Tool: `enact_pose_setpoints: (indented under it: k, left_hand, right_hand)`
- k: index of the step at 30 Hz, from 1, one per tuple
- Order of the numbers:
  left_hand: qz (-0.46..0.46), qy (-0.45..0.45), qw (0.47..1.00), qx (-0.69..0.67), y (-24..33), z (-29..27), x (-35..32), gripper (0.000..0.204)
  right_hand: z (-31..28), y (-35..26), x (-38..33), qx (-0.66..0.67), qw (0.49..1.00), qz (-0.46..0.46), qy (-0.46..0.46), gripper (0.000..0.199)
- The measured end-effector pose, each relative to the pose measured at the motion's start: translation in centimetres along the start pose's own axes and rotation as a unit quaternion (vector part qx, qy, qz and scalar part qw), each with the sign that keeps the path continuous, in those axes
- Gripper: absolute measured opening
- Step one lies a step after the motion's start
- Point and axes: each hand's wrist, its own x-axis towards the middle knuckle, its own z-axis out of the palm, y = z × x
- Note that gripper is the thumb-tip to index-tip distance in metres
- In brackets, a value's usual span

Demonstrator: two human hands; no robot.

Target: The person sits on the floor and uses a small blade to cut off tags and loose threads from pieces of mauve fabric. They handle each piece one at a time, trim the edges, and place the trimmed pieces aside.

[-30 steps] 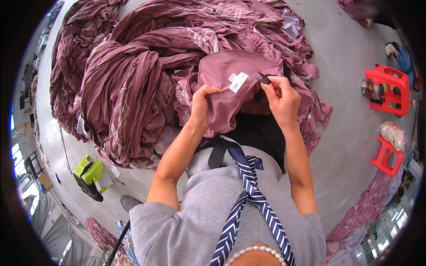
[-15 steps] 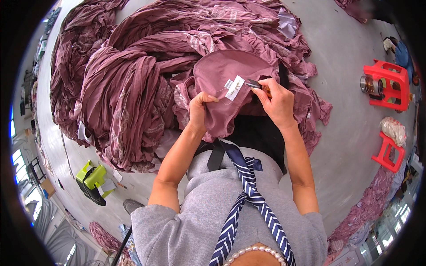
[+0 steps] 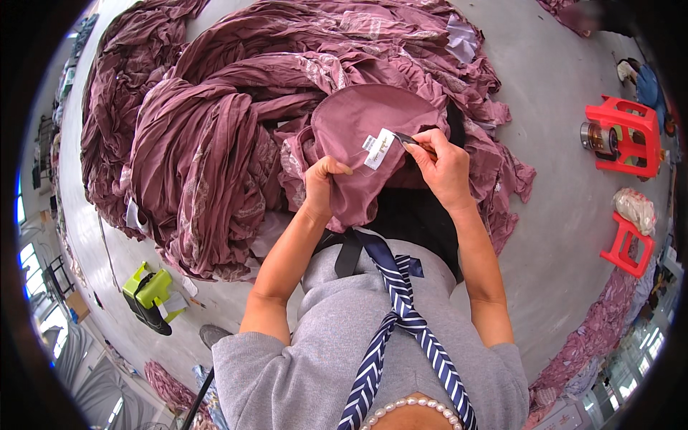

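Fingers of the left hand (image 3: 324, 188) pinch the purple cloth (image 3: 365, 122) tight — right hand (image 3: 443, 166) fingers hold a small tool (image 3: 405, 138) at the white tag (image 3: 378, 148).

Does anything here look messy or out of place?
Yes: a huge heap of mauve fabric lies crumpled straight on the concrete floor, not folded or stacked. The hands' own piece with the white tag looks intact.
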Motion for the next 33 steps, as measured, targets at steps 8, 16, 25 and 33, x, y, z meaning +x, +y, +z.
enact_pose_setpoints:
  k: [8, 16, 25, 33]
  left_hand:
    - [0.017, -0.007, 1.000, 0.022, -0.5, -0.8, 0.2, 0.013]
    - [0.019, 0.026, 0.996, 0.081, 1.6, -0.3, 0.2, 0.014]
    - [0.044, -0.067, 0.982, 0.171, 0.3, -2.0, 2.0, 0.019]
    - [-0.038, -0.020, 0.999, -0.005, 2.6, 0.5, -0.7, 0.027]
  right_hand:
    - [-0.2, -0.1, 0.0, -0.008, 0.999, -0.010, 0.029, 0.015]
    - [-1.1, 1.3, 0.6, 0.352, 0.926, 0.116, 0.067, 0.023]
    - [-1.3, 4.4, 1.6, 0.316, 0.923, 0.121, 0.181, 0.023]
    - [-0.1, 7.4, 3.3, 0.263, 0.920, 0.271, 0.107, 0.046]
